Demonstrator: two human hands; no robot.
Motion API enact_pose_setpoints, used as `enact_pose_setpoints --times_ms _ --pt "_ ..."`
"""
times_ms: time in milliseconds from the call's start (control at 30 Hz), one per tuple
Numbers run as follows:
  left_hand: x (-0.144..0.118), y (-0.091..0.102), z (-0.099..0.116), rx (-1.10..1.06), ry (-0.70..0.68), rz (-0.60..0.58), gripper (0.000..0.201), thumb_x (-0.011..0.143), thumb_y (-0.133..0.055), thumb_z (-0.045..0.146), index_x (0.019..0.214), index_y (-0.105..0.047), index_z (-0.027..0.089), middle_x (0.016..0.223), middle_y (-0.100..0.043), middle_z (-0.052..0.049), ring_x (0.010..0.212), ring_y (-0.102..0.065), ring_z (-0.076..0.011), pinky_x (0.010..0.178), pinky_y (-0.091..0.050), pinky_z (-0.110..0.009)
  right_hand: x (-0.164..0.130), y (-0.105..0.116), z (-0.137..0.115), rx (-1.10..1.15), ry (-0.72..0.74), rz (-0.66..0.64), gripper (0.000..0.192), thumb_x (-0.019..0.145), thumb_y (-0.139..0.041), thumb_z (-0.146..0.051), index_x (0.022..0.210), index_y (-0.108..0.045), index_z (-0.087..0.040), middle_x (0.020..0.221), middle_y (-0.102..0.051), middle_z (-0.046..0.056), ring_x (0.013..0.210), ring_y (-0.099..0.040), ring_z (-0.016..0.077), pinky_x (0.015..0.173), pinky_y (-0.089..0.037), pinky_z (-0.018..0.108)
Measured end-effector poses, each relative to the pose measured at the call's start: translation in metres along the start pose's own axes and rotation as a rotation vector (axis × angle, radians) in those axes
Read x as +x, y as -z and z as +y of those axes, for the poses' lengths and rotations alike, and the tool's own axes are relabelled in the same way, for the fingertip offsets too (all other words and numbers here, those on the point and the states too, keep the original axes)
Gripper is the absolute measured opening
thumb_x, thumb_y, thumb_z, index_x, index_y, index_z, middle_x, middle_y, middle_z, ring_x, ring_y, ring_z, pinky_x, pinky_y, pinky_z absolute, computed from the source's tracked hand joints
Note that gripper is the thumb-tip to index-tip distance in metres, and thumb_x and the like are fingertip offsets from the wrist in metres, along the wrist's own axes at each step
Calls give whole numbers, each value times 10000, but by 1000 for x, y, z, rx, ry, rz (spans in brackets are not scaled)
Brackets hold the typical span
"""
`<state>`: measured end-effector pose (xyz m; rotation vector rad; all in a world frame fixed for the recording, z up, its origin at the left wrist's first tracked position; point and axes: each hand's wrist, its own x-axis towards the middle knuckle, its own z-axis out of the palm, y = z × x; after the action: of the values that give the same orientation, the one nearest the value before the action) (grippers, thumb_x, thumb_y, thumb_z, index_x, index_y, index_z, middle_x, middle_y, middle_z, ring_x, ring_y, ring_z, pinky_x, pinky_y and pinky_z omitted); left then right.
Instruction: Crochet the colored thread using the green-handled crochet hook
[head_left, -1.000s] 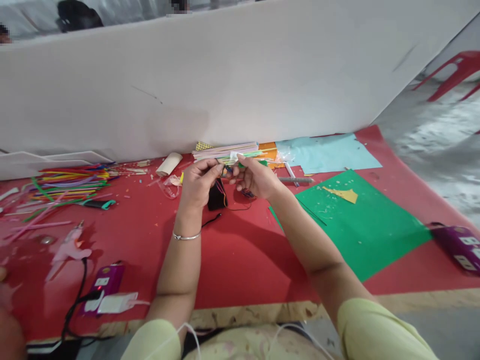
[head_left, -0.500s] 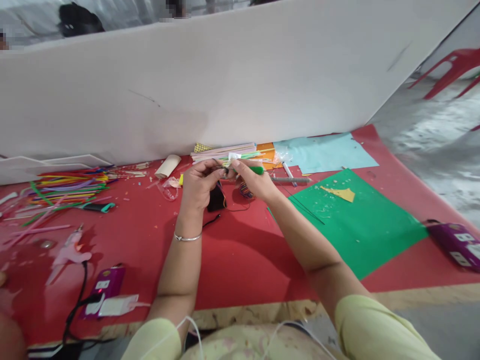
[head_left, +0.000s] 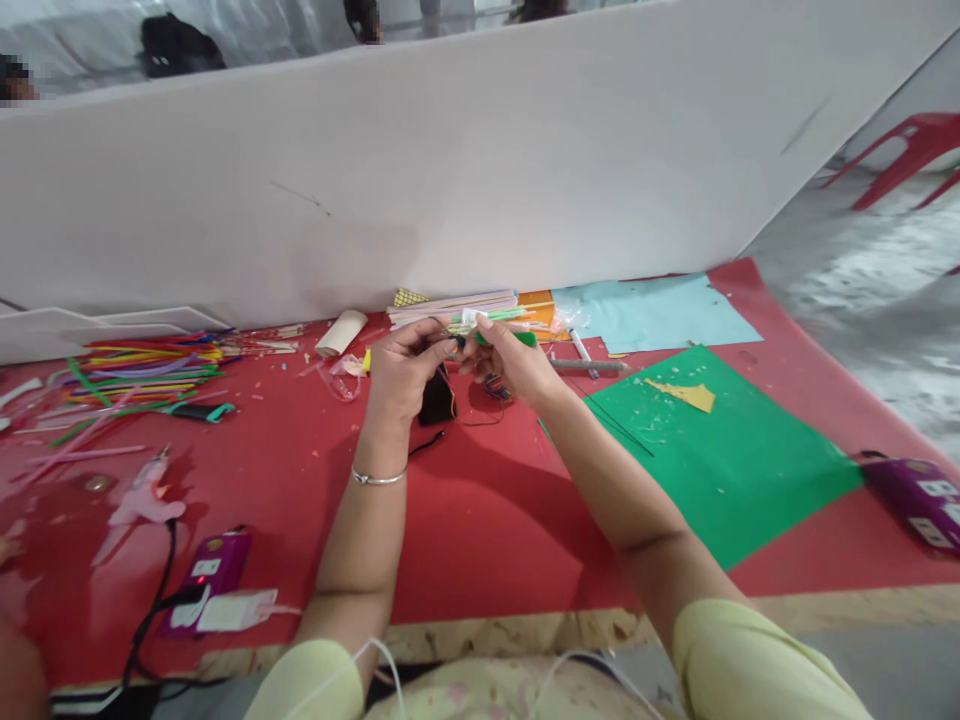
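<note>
Left hand (head_left: 405, 370): fingers pinched on a small dark piece (head_left: 455, 342), raised above the red table cover (head_left: 480, 520).
Right hand (head_left: 510, 362): closed around a green pen (head_left: 517, 339), tip meeting the piece.
Beneath: black pouch (head_left: 436, 398).

sleeves: pale yellow-green, short; left wrist: thin silver bangle (head_left: 379, 478); white cord at chest

Both hands — left hand (head_left: 401, 370), right hand (head_left: 514, 365) — pinching a green stick (head_left: 510, 338), over the red table (head_left: 480, 520)

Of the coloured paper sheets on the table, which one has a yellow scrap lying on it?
The green sheet, right of the hands: a yellow scrap lies on it. The light blue sheet behind it carries none.
</note>
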<state>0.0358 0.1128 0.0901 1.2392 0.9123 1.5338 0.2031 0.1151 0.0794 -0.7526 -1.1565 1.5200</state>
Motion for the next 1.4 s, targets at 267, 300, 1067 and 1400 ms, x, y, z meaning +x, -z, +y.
enact_pose_setpoints --times_ms 267,300,1067,1400 --pt "1 -2 -4 9 -46 49 327 607 -983 241 914 -876 208 683 -708 23 606 -603 -90 566 -486 -211 1 -4 0 28 2 46 617 803 -763 -812 788 -671 -201 760 -749 17 578 -677 112 483 -498 205" --pt "1 -3 -4 0 -40 49 333 605 -987 250 915 -873 204 685 -711 20 609 -613 -94 568 -493 -216 1 -5 1 30 3 48 620 815 -748 -816 787 -669 -202 759 -748 19 581 -679 113 486 -499 206" --pt "-7 -22 -11 -207 26 187 421 599 -1018 316 953 -829 188 570 -526 99 421 -356 -16 399 -246 -185 -5 -3 25 -708 875 99 286 1129 -530 -461 1018 -658 -232 953 -680 56 943 -662 190 897 -562 364" --pt "-5 -9 9 -321 312 -13 397 576 -990 220 944 -846 179 589 -541 72 462 -343 -11 398 -207 -143 1 15 16 -663 796 -71 384 1112 -499 -573 1010 -704 -265 983 -700 71 940 -666 220 896 -550 388"
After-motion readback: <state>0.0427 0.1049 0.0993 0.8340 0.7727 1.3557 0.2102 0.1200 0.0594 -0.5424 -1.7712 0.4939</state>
